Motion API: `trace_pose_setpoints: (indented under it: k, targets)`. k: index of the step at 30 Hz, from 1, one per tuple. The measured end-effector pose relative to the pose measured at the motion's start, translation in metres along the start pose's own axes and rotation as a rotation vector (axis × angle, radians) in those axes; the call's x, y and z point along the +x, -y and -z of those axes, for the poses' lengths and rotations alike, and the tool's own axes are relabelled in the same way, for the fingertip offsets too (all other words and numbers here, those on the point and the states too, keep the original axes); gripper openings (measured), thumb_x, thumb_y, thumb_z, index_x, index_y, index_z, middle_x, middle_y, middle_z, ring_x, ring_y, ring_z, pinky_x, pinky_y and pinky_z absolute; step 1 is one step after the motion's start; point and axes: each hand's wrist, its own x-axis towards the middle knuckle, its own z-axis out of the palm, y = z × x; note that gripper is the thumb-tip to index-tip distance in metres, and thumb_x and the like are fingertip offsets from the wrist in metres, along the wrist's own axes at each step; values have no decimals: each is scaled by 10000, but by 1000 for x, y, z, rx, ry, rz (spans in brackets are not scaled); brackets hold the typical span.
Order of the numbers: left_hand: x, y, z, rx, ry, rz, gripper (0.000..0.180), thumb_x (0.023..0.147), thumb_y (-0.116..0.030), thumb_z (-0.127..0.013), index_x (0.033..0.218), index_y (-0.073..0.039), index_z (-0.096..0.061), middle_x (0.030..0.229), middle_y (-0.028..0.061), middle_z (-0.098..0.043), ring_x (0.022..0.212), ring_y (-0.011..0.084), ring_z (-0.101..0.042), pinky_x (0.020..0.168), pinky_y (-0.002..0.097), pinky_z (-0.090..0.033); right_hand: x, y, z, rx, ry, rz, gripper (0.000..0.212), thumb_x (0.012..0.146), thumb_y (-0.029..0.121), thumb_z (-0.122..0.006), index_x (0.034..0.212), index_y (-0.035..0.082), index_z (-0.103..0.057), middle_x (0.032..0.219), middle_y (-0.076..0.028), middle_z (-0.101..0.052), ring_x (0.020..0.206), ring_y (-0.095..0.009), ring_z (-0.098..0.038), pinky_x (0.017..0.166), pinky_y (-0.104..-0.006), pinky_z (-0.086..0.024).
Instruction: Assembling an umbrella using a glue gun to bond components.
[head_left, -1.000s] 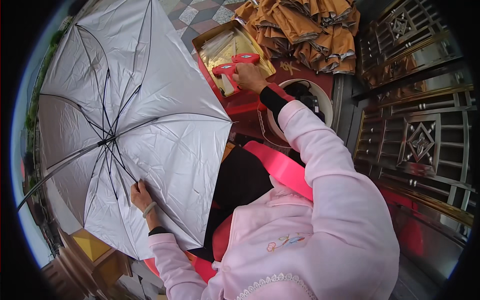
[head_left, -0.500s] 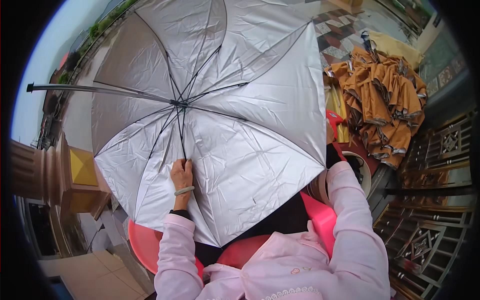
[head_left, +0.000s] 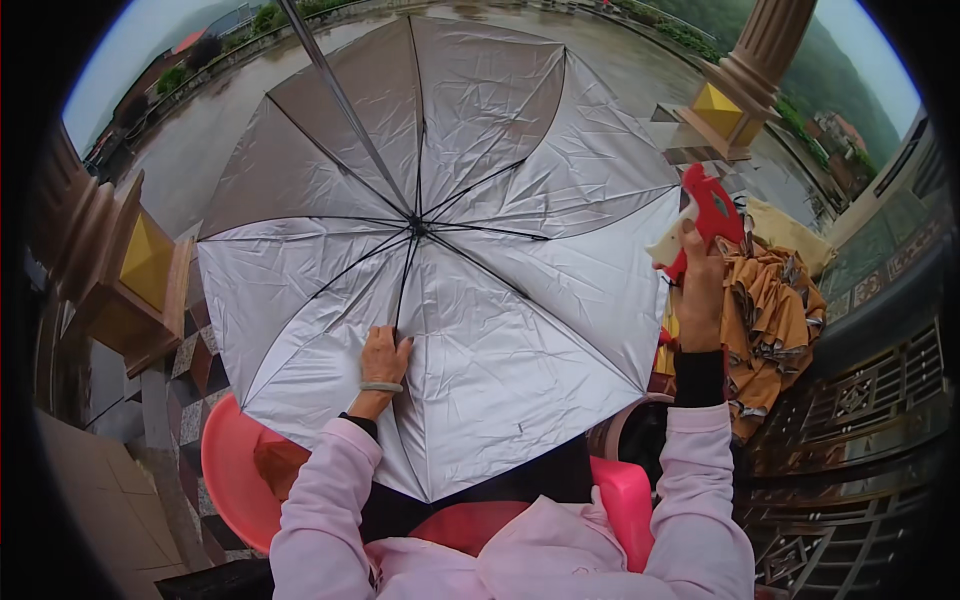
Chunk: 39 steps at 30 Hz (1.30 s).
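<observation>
An open umbrella (head_left: 500, 370) with a silvery inner canopy and dark ribs spreads over my lap, its underside facing me. Its metal shaft (head_left: 345, 95) runs from the hub up past the picture's upper edge. My left hand (head_left: 383, 360) is closed on a dark rib (head_left: 403, 290) below the hub, some fabric bunched beside it. Beyond the canopy's right edge, my right hand (head_left: 702, 290) is raised, gripping a red-and-white handheld tool (head_left: 708, 205) with a curved, looped body. The tool's exact kind is unclear.
Folded orange-brown fabric (head_left: 770, 310) is piled at the right, beside a dark metal gate (head_left: 860, 400). A pink basin (head_left: 225, 470) stands at lower left, a round container (head_left: 645, 435) by my right forearm. Columns (head_left: 145, 270) rise at both sides; wet paving (head_left: 480, 20) lies beyond.
My right hand has come up from the canopy's right edge with the red-and-white tool. The umbrella shaft now points upward instead of left, and the view has turned. My left hand keeps its grip.
</observation>
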Motion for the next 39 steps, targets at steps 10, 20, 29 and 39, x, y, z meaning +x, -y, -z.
trace_pose_setpoints:
  k: [10,20,29,39]
  targets:
    - [14,36,22,220,118,-213,65,750,-59,-514,805,-24,-517,802,144,-518,759,326,-563,642,391,-480,64,-29,-40,-421,127,11,298,762,267,-648,917,24,-574,764,-11,-558,612,-92,-507,579,-236,-424]
    - [41,113,140,1080,124,-412,162,775,-118,-488,914,-71,-557,909,64,-531,846,205,-535,691,323,-445,80,-42,41,-806,238,-9,385,726,258,-679,977,-18,-584,826,-48,-601,664,-112,-548,591,-247,-432]
    - [-4,-14,108,176,439,-655,417,686,-20,-634,1077,-6,-490,987,136,-499,863,294,-528,757,340,-433,24,-87,55,-271,349,-236,299,746,135,-696,981,3,-568,860,-23,-594,727,-106,-566,630,-215,-473]
    - [-57,-107,-32,-246,529,-655,370,779,-128,-569,1122,-14,-490,1065,136,-501,861,288,-557,790,327,-447,-146,-99,83,-216,428,-400,380,756,121,-670,1083,22,-505,951,-37,-578,800,-119,-576,701,-236,-491]
